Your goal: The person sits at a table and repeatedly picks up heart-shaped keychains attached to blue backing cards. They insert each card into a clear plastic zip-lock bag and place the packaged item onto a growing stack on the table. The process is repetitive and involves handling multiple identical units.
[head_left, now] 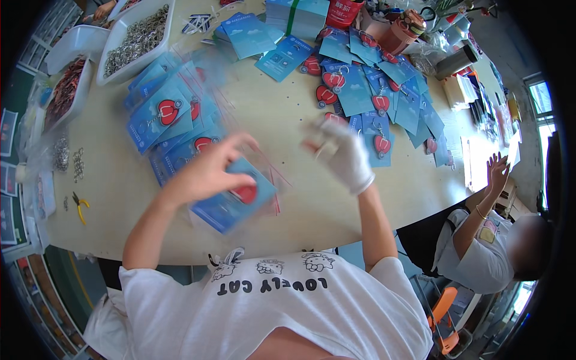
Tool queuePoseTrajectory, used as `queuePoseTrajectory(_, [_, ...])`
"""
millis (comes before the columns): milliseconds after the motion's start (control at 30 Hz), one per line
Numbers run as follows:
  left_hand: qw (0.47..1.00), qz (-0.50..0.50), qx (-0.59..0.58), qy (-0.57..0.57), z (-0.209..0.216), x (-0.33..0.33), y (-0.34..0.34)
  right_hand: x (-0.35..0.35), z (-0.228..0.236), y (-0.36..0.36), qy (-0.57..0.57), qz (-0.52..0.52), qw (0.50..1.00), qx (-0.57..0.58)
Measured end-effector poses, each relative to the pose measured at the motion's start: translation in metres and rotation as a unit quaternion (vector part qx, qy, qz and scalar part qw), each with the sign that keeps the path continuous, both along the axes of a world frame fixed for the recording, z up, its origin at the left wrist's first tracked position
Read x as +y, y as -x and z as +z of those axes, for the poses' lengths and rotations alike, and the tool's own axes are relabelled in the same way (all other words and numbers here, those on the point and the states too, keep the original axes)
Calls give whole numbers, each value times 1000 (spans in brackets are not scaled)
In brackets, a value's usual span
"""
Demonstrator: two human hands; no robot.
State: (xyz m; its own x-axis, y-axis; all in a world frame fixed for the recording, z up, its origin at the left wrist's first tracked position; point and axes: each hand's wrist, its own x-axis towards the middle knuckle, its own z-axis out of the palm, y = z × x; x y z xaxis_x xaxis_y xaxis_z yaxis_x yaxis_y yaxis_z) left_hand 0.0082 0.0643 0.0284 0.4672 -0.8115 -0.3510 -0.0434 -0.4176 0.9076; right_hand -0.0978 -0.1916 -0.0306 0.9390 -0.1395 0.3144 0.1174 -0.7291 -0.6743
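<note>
My left hand is over a blue card in a clear plastic bag, its thumb and forefinger spread apart. On that card a red heart-shaped keychain shows beside my thumb. To the right, my right hand is raised above the table in a white glove with bare fingertips. Its fingers are smeared by motion, so I cannot make out anything in them. Beyond my left hand lies a pile of bagged blue cards with red heart keychains. Unbagged cards with keychains are spread at the far right.
White bins of metal rings and reddish pieces stand far left. Yellow-handled pliers lie on the left of the table. A banded card stack, a brown cup and a dark tumbler stand behind. Another person sits at right.
</note>
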Motion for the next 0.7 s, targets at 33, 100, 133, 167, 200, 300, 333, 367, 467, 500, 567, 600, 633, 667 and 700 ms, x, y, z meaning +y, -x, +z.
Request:
queuePoseTrajectory(33, [993,-9,-107,-57,19,5,-13,-20,2,-8,109,-111,986,-59])
queuePoseTrajectory(100, [959,3,-278,-64,21,23,-48,-57,-9,-23,282,-290,914,-30])
queuePoseTrajectory(133, [954,8,-284,-92,33,28,-64,-68,-13,-30,289,-296,910,29])
queuePoseTrajectory(167, [937,15,-329,-117,36,34,-82,-76,-16,-36,293,-299,904,88])
queuePoseTrajectory(200, [938,15,-308,-161,42,35,-99,-78,-18,-40,294,-298,896,147])
queuePoseTrajectory(300, [861,37,-487,-143,24,50,-129,-71,-17,-52,286,-307,893,163])
queuePoseTrajectory(333, [810,40,-575,-107,19,49,-130,-71,-20,-53,262,-313,899,159])
queuePoseTrajectory(367, [808,61,-581,-72,17,45,-131,-70,-22,-51,224,-309,918,110])
queuePoseTrajectory(467, [846,98,-523,21,20,-1,-107,-67,-23,-41,126,-283,950,-34])
queuePoseTrajectory(500, [896,92,-428,69,12,-13,-103,-60,-18,-39,102,-264,956,-81])
queuePoseTrajectory(567, [957,85,-228,160,-8,-29,-96,-43,-4,-40,56,-219,962,-154])
queuePoseTrajectory(600, [965,98,-149,192,-11,-40,-90,-34,4,-38,37,-201,963,-174])
queuePoseTrajectory(633, [967,109,-71,219,-12,-51,-83,-25,5,-37,14,-184,963,-195])
queuePoseTrajectory(667, [962,121,7,244,-12,-60,-77,-18,1,-38,-28,-159,962,-221])
queuePoseTrajectory(700, [954,116,22,275,-10,-65,-73,-9,3,-39,-59,-148,961,-226])
